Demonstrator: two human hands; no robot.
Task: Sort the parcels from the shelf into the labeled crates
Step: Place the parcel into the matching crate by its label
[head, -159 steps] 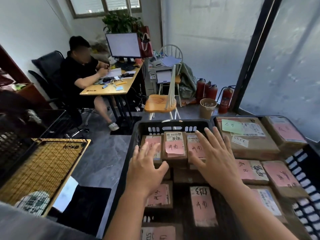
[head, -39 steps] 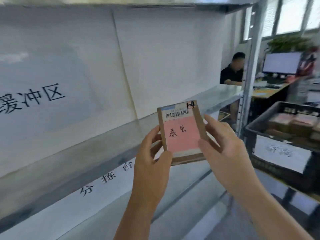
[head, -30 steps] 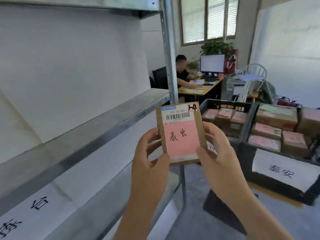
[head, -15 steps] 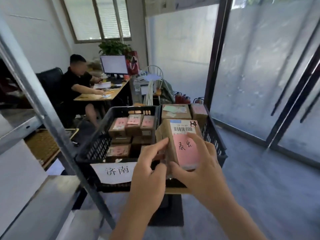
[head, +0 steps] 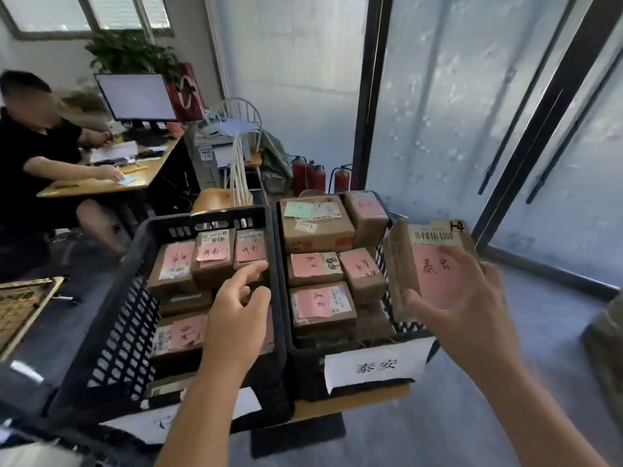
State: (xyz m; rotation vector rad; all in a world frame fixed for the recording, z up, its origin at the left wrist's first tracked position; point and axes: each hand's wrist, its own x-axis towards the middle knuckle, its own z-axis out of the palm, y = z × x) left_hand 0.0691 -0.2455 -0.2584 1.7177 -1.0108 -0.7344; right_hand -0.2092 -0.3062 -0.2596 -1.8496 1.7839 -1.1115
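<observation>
My right hand (head: 462,298) grips a small brown parcel (head: 421,257) with a pink note and a barcode label, held above the right rim of the right black crate (head: 296,352). That crate carries a white paper label (head: 376,367) on its front and holds several pink-noted parcels (head: 320,303). The left black crate (head: 111,332) beside it also holds several parcels (head: 212,261). My left hand (head: 239,308) hovers over the left crate with relaxed fingers, holding nothing.
A person sits at a desk (head: 101,183) with a monitor (head: 136,97) at the back left. A wooden chair (head: 215,200) and red fire extinguishers (head: 317,176) stand behind the crates. Glass doors (head: 505,129) run along the right. A gridded board (head: 20,308) lies at left.
I turned from the shelf to the crates. My left hand let go of the parcel, and my right hand carried it to the right, over the right crate's edge.
</observation>
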